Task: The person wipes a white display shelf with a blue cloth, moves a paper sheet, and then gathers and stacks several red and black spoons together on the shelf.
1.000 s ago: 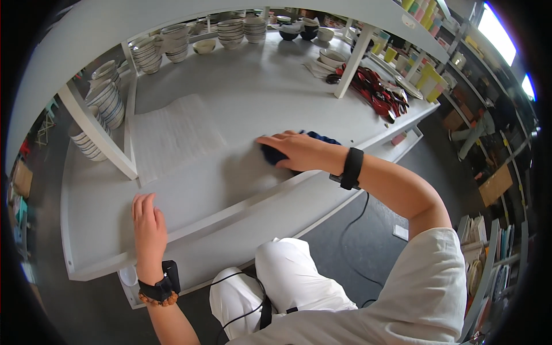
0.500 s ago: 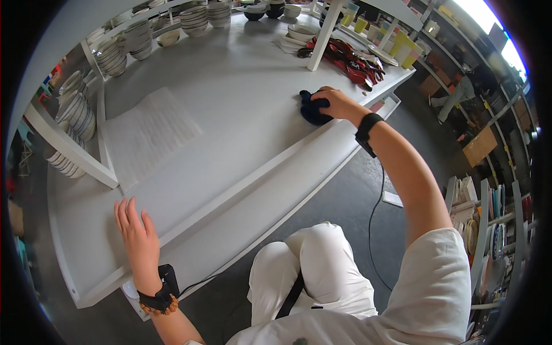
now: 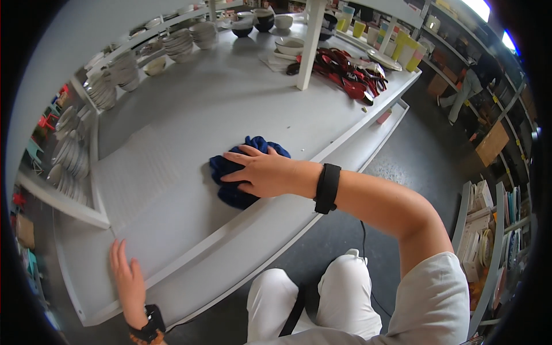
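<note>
A bunched dark blue cloth [image 3: 227, 198] lies on the grey shelf top [image 3: 190, 98], close to its front edge. My right hand [image 3: 267, 172] grips it from above, with the fingers spread over the folds and pressing it to the surface. At the lower left, my left hand [image 3: 127, 282] rests on the shelf near the front edge, fingers stretched out and holding nothing. Between the hands and the left shelf post lies a thin whitish sheet [image 3: 138, 172]. Small dark and pale specks dot the surface to the right of the cloth.
A white post [image 3: 312, 46] rises from the shelf, with red and black spoons [image 3: 351, 75] heaped beside it. Stacked bowls [image 3: 177, 46] line the back and left. Yellow-green cups [image 3: 405, 49] stand far right. A lower ledge [image 3: 230, 259] runs along the front. Another person [image 3: 463, 95] is beyond, at right.
My right hand has moved left and nearer with the blue cloth, from near the spoons to the middle of the shelf; its fingers are more spread. My left hand stays near the front left.
</note>
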The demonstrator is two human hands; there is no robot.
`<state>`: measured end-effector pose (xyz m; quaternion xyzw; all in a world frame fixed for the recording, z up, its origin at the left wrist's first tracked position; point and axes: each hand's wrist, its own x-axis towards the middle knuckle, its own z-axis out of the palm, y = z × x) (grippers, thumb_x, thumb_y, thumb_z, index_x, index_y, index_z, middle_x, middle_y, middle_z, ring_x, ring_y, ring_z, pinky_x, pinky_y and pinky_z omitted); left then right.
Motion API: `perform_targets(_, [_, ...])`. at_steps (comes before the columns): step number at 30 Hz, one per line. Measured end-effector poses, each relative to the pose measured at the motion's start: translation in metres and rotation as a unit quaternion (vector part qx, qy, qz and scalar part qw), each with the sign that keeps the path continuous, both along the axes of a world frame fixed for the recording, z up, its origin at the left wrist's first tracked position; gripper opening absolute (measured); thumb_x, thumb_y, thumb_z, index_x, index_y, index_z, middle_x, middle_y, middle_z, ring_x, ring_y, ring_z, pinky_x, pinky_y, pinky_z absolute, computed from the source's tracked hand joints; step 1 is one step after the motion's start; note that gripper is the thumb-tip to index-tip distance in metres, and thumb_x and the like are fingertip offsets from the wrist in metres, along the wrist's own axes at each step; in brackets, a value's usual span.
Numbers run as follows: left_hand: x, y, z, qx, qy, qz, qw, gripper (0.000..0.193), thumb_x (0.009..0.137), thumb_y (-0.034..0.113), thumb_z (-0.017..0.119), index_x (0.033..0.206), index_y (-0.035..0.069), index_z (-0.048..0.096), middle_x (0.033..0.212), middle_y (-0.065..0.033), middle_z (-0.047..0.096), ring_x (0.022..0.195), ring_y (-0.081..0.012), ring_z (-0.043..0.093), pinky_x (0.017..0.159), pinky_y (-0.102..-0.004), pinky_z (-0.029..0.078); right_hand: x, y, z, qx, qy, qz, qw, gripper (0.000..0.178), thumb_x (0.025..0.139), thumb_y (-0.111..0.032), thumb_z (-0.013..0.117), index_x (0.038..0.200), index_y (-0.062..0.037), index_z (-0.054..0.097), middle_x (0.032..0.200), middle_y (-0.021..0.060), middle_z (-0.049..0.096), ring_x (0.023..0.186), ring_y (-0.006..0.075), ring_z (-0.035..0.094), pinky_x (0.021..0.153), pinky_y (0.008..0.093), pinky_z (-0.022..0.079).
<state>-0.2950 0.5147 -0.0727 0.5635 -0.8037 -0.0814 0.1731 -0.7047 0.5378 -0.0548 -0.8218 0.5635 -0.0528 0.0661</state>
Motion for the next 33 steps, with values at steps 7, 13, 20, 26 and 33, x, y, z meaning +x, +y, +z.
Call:
perform_targets(7, [0.004,-0.004,-0.002,0.052,-0.085,0.009,0.995,0.049,0.088,0.003,0.041,0.137,0.003,0.042,0.15,-0.0185,0.028,0.14,-0.0354,0.025,0.113,-0.0424,0.022,-0.086,-0.008,-0.02,-0.093,0.081,-0.136,0.983,0.039,0.092,-0.036,0.05,0.13,-0.0277,0.054,0.141,0.0091,0.039,0.127,0.0324,0.037,0.098,0.0569,0.035])
perform_targets(13, [0.019,-0.003,-0.005,0.09,-0.068,0.003,0.994,0.045,0.095,0.009,0.037,0.139,0.0,0.042,0.155,-0.0179,0.018,0.144,-0.035,0.016,0.115,-0.0431,0.016,-0.161,0.011,-0.019,-0.073,0.077,-0.276,0.955,0.039,0.09,-0.033,0.055,0.129,-0.0269,0.055,0.141,0.0106,0.041,0.127,0.0359,0.038,0.093,0.0556,0.04])
perform_targets(20, [0.011,-0.006,-0.004,0.112,-0.024,0.016,0.993,0.044,0.093,0.003,0.037,0.136,0.002,0.047,0.154,-0.0185,0.02,0.143,-0.035,0.017,0.113,-0.0417,0.021,-0.166,0.009,-0.01,0.057,0.049,-0.38,0.922,0.057,0.085,-0.027,0.057,0.141,-0.0256,0.044,0.152,0.0142,0.023,0.137,0.0452,0.022,0.098,0.0719,0.025])
perform_targets(26, [-0.008,-0.004,0.013,0.084,-0.143,0.002,0.986,0.044,0.095,0.003,0.039,0.139,0.003,0.042,0.153,-0.0192,0.02,0.142,-0.0369,0.02,0.112,-0.0436,0.025,-0.077,-0.003,0.007,0.051,-0.04,-0.38,0.923,0.054,0.087,-0.033,0.057,0.138,-0.0217,0.045,0.149,0.0161,0.028,0.136,0.0462,0.024,0.099,0.0713,0.023])
perform_targets(33, [-0.119,0.002,0.029,0.119,-0.028,0.018,0.992,0.045,0.094,0.005,0.046,0.138,0.003,0.041,0.149,-0.0207,0.029,0.138,-0.0383,0.026,0.111,-0.0451,0.026,0.043,0.006,0.01,0.073,-0.093,-0.099,0.988,0.037,0.088,-0.031,0.054,0.124,-0.0271,0.061,0.148,0.0031,0.033,0.141,0.0338,0.019,0.107,0.0689,0.014])
